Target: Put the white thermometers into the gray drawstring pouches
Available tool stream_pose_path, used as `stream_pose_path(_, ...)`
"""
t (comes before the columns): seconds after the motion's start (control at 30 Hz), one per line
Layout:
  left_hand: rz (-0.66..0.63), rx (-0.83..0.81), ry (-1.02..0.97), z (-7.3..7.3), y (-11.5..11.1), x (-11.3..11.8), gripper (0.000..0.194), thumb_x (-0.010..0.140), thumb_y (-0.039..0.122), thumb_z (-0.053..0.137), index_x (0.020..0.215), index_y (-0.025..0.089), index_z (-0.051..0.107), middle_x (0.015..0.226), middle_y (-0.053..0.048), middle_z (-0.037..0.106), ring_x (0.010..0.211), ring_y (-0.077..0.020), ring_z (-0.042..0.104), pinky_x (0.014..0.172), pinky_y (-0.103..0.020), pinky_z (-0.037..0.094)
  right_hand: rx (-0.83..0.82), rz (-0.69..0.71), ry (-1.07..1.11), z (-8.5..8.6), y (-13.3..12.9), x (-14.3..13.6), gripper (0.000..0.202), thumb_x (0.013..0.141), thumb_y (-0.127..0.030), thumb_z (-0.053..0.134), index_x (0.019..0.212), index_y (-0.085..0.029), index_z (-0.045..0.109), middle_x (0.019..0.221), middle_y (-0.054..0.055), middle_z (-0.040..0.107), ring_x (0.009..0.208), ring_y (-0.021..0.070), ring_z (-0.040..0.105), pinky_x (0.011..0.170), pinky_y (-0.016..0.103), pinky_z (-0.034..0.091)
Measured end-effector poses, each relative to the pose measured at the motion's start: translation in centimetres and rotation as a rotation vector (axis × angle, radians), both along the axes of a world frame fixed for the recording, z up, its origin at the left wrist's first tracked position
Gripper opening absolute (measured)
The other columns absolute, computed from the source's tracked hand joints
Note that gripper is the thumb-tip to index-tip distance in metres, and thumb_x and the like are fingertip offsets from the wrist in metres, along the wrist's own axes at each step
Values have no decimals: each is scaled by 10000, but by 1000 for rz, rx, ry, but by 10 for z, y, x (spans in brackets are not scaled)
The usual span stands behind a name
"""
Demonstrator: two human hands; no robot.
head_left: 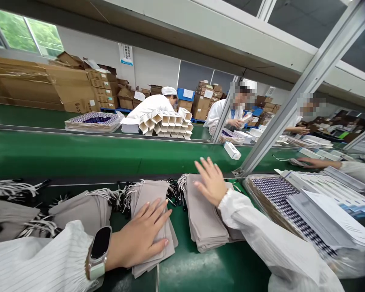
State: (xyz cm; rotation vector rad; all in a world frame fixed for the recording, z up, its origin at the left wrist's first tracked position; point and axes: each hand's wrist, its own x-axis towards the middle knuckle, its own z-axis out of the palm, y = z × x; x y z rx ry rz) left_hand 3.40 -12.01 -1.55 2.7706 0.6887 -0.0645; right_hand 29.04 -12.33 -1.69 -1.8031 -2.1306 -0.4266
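Observation:
My left hand point(140, 235), with a watch point(100, 243) at its wrist, lies flat with fingers spread on a stack of grey cloth pouches point(150, 192). To its right is a second pouch stack point(205, 227) with white drawstrings and black ends at its back. Over the top right of that stack is my right hand point(211, 182), fingers apart and holding nothing; whether it touches the cloth I cannot tell. More grey pouches point(82, 211) lie to the left, partly behind my left sleeve.
A slanted metal post point(280, 121) rises beyond my right hand. A tray of small striped items point(273, 188) with flat boxes is at right. One white box point(232, 150) sits on the green belt point(79, 152). Across it, people work near open cartons point(167, 123). Another person's hand point(313, 162) reaches in.

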Motion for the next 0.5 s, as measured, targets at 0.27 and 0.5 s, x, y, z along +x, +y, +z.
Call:
stream_pose_path(0.27,6,-34,176,26,4,5,621,772,422,376,1288,110,225,1340,-134,157,1226,-292,145,980,-444,202,-109,-51,146,-18,-8,33,564,846,-425,202,1327,-192,21,1387,66,77,1263,213,24,988,479,135)
stream_pose_path(0.5,-173,117,-105,44,26,1,457,800,311,404,1244,219,349,1344,-47,232,1220,-250,216,996,-372,198,-416,-173,126,-69,-125,82,526,843,-390,250,1319,-241,83,1372,23,139,1252,212,81,996,445,210)
